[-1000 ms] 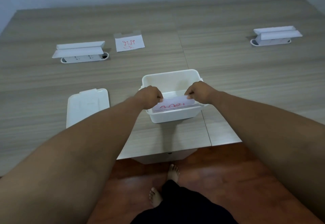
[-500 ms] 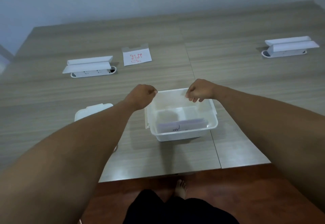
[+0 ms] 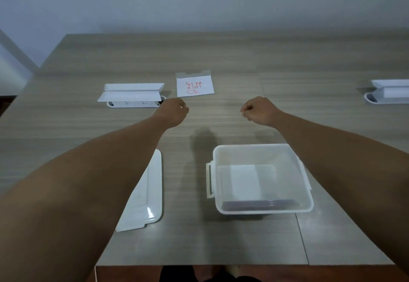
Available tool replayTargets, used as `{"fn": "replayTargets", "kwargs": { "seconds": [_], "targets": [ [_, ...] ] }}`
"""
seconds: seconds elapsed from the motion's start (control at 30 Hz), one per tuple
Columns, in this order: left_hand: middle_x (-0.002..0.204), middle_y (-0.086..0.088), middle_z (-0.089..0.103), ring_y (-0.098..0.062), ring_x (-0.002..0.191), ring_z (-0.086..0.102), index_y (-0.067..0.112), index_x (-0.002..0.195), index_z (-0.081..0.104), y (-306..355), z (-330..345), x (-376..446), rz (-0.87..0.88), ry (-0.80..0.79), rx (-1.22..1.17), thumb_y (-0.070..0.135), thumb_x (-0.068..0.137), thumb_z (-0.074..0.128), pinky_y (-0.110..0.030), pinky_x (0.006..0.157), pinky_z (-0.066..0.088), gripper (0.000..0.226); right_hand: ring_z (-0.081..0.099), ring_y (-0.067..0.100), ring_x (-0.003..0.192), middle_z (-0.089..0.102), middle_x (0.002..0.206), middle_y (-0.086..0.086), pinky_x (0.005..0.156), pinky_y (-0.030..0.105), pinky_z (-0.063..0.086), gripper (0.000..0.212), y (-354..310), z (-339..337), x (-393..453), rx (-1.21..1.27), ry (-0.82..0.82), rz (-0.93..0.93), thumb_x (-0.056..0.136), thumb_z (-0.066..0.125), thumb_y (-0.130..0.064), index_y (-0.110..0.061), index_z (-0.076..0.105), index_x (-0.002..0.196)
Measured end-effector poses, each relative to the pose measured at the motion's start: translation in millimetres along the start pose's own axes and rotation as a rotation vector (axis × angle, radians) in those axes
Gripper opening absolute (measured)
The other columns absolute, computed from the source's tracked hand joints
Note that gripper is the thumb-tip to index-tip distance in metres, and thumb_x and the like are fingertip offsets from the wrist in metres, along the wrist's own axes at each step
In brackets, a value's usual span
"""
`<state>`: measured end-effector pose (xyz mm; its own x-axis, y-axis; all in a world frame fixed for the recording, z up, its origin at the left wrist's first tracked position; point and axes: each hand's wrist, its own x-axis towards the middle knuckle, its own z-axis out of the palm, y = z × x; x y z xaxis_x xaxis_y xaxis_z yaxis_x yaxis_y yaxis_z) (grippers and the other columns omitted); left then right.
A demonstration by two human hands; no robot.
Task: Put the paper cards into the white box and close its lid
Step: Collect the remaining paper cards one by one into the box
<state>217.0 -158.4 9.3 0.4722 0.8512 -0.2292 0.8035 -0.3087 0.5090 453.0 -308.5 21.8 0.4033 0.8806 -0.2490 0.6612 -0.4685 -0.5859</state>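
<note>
The white box (image 3: pixel 261 152) stands uncovered near the table's front edge, with a paper card lying against its near wall (image 3: pixel 259 204). Its lid (image 3: pixel 146 197) lies flat to the left, partly under my left forearm. A white paper card with red writing (image 3: pixel 195 85) lies farther back on the table. My left hand (image 3: pixel 173 113) and right hand (image 3: pixel 257 110) hover above the table between the box and that card, both loosely curled and holding nothing.
Two white socket units with raised flaps sit in the wooden table (image 3: pixel 221 237): one at back left (image 3: pixel 132 95), one at the right edge (image 3: pixel 387 92). A grey wall stands beyond the table. The floor and my feet show below the front edge.
Both hands let go of the card inside the box, lifted out and moved forward past the box toward the far card. The view tilted up.
</note>
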Motion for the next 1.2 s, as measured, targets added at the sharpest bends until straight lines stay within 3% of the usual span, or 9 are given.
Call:
{"fn": "replayTargets", "kwargs": {
  "seconds": [0.17,0.3,0.47,0.57,0.7,0.77,0.9,1.1,1.2],
  "targets": [
    [0.128,-0.008,0.061,-0.027,0.118,0.056,0.013,0.126,0.059,-29,-10,59,-0.069,-0.055,-0.098,0.035,0.093,0.051,-0.033,0.094,0.042,0.041,0.062,0.021,0.111,0.071,0.116,0.005,0.088,0.023,0.044,0.023,-20,24,60,-0.009,0.032,0.079,0.084,0.059,-0.011,-0.004,0.074,0.099],
    [0.087,-0.011,0.059,-0.025,0.080,0.055,0.011,0.086,0.059,-45,-7,109,-0.095,-0.124,-0.317,0.027,0.091,0.049,-0.031,0.071,0.042,0.019,0.061,0.024,0.111,0.067,0.118,0.006,0.098,0.035,0.049,0.028,-34,44,115,0.089,0.049,0.185,0.082,0.061,-0.011,-0.002,0.071,0.108],
    [0.079,-0.012,0.050,-0.022,0.074,0.048,0.013,0.079,0.052,-67,15,180,-0.174,-0.115,-0.427,0.030,0.085,0.051,-0.033,0.070,0.039,0.018,0.054,0.023,0.082,0.059,0.089,0.009,0.083,0.041,0.052,0.017,-46,75,193,0.206,0.018,0.332,0.080,0.060,-0.016,-0.003,0.065,0.090],
    [0.077,-0.011,0.050,-0.026,0.077,0.050,0.008,0.082,0.054,-71,26,212,-0.137,-0.089,-0.269,0.017,0.091,0.045,-0.033,0.071,0.041,0.015,0.056,0.025,0.079,0.059,0.084,0.012,0.069,0.037,0.046,0.012,-49,96,236,0.320,0.048,0.419,0.076,0.061,-0.015,-0.010,0.064,0.087],
    [0.114,-0.023,0.058,-0.038,0.111,0.057,-0.007,0.112,0.059,-79,42,242,-0.052,-0.122,0.062,-0.008,0.088,0.044,-0.039,0.091,0.046,0.028,0.052,0.023,0.063,0.057,0.077,0.011,0.053,0.027,0.037,0.007,-46,115,276,0.415,0.117,0.517,0.077,0.062,-0.012,-0.007,0.062,0.083],
    [0.117,-0.021,0.060,-0.037,0.114,0.057,-0.006,0.114,0.059,-83,47,247,-0.034,-0.147,0.304,-0.007,0.087,0.052,-0.040,0.092,0.048,0.028,0.054,0.023,0.063,0.058,0.074,0.008,0.050,0.025,0.037,0.006,-39,121,287,0.414,0.167,0.541,0.077,0.061,-0.011,-0.007,0.058,0.073],
    [0.110,-0.017,0.067,-0.035,0.104,0.065,-0.004,0.114,0.059,-78,51,249,-0.148,-0.109,0.401,-0.001,0.081,0.067,-0.041,0.084,0.052,0.034,0.056,0.025,0.064,0.054,0.064,0.006,0.054,0.028,0.039,0.012,-26,129,301,0.445,0.235,0.586,0.071,0.059,-0.009,-0.009,0.052,0.062],
    [0.112,-0.007,0.060,-0.023,0.103,0.063,0.002,0.123,0.049,-84,66,248,-0.208,-0.044,-0.089,0.009,0.085,0.063,-0.029,0.069,0.040,0.041,0.053,0.018,0.063,0.057,0.077,0.006,0.059,0.028,0.041,0.017,-26,132,315,0.661,0.173,0.654,0.077,0.068,-0.014,-0.010,0.053,0.069],
    [0.082,-0.001,0.049,-0.011,0.089,0.060,0.002,0.125,0.048,-85,72,259,-0.405,0.010,-0.512,0.012,0.091,0.052,-0.018,0.059,0.044,0.036,0.048,0.013,0.062,0.052,0.074,0.002,0.066,0.031,0.046,0.011,-21,131,316,0.740,0.158,0.672,0.084,0.065,-0.013,-0.011,0.055,0.081]
  ]
}}
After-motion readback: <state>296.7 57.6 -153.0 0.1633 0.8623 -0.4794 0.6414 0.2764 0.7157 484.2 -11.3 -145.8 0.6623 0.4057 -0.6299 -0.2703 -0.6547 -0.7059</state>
